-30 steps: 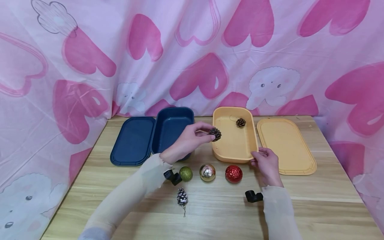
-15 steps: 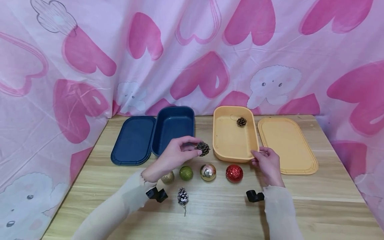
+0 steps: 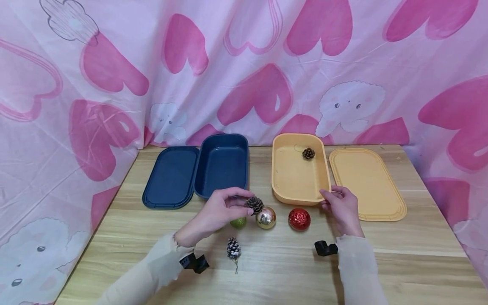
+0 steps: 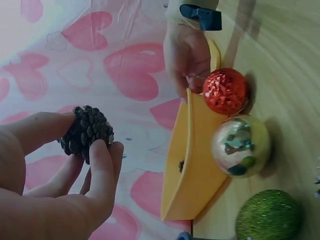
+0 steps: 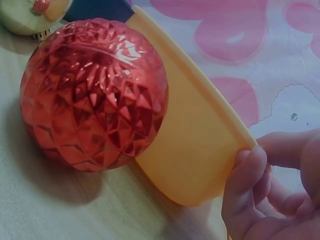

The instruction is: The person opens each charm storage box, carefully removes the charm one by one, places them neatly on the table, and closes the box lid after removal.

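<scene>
My left hand [image 3: 213, 214] pinches a brown pine cone [image 3: 254, 205] between thumb and fingers. In the head view the cone overlaps the shiny gold ball [image 3: 267, 219], and the left wrist view shows it raised off the table. With thumb and fingers, my right hand [image 3: 343, 210] grips the near right corner of the yellow box [image 5: 185, 150]. Inside that box lies another pine cone [image 3: 308, 153], near the far wall. The red faceted ball [image 5: 95, 95] sits just in front of the box. A green glitter ball [image 3: 238, 223] is partly hidden behind my left hand.
Left of the yellow box stands a dark blue box [image 3: 222, 165], its blue lid [image 3: 170, 178] beside it. The yellow lid [image 3: 367, 184] lies to the right. A white-tipped pine cone [image 3: 233, 249] with a string rests nearer me on the wooden table [image 3: 282, 271].
My left hand has carried the pine cone from the yellow box's left edge down and left, toward the row of balls. The right hand keeps its grip on the box corner.
</scene>
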Demonstrator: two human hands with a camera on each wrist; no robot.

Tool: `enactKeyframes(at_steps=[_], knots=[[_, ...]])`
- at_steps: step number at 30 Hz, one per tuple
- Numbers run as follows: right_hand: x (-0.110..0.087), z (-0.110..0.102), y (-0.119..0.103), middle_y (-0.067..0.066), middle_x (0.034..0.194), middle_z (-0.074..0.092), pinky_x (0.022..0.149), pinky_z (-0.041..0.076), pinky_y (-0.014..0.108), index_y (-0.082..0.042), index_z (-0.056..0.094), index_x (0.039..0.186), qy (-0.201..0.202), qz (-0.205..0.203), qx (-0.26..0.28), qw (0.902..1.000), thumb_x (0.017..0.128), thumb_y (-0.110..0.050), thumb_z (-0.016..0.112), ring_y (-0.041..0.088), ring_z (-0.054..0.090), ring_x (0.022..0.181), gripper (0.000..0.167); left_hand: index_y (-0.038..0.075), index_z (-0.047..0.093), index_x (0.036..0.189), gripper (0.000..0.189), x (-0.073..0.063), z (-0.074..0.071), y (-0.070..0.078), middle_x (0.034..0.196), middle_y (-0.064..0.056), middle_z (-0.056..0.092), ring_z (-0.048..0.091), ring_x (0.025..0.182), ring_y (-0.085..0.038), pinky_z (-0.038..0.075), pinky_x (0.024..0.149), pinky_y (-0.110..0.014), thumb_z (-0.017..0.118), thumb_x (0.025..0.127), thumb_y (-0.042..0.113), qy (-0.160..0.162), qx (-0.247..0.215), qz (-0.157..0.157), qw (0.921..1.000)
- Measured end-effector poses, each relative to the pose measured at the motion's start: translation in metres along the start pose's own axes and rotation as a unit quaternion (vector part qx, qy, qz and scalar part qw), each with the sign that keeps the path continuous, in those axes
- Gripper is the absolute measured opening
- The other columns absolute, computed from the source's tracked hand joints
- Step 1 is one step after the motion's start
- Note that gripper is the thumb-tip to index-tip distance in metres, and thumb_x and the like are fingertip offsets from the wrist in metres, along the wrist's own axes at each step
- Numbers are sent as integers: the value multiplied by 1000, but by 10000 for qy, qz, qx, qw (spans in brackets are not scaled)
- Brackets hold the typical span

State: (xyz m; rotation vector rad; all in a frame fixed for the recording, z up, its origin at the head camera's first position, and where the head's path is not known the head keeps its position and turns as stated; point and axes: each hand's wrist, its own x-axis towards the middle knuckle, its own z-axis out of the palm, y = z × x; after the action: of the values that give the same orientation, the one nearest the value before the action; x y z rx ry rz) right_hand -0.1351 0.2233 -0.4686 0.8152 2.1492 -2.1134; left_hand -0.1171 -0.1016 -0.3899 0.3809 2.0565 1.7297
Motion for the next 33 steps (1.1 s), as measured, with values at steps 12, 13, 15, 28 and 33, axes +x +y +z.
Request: enactKeyframes(at_steps=[12,13,15,28,33], knots=[[1,0,0,-12,77,60,60,53,17,-5,43,125,-35,29,73,10000,91,-15,66,4,59,61,43,0,62,118,39,-16,9,-30,120,-17,63,67,101,-20,56,77,-22,73,82,5,-165,-28,-335,9993],[1,0,0,-12,77,60,60,53,17,-5,44,124,-38,14,88,10000,91,-14,66,4,60,61,41,0,62,118,38,-16,11,-32,120,-17,64,67,101,-19,56,77,-22,73,82,6,-162,34,-350,9993],[1,0,0,-12,76,59,59,53,17,-6,44,122,-35,-24,102,9999,91,-13,66,4,60,60,39,1,62,118,37,-16,14,-35,118,-16,64,67,100,-19,55,78,-21,72,83,8,-157,145,-370,9991],[2,-1,1,-13,75,59,59,52,16,-9,45,118,-28,-14,191,9998,91,-13,66,2,59,60,34,12,68,110,27,-20,28,-50,106,-3,67,65,88,-10,54,77,-20,73,85,20,-110,1182,-269,9926],[2,-1,1,-13,75,60,59,52,16,-9,45,118,-58,5,194,9998,91,-14,67,2,59,60,35,13,68,108,25,-20,33,-55,105,0,67,64,89,-7,53,79,-19,73,84,20,-121,1571,-142,9874]])
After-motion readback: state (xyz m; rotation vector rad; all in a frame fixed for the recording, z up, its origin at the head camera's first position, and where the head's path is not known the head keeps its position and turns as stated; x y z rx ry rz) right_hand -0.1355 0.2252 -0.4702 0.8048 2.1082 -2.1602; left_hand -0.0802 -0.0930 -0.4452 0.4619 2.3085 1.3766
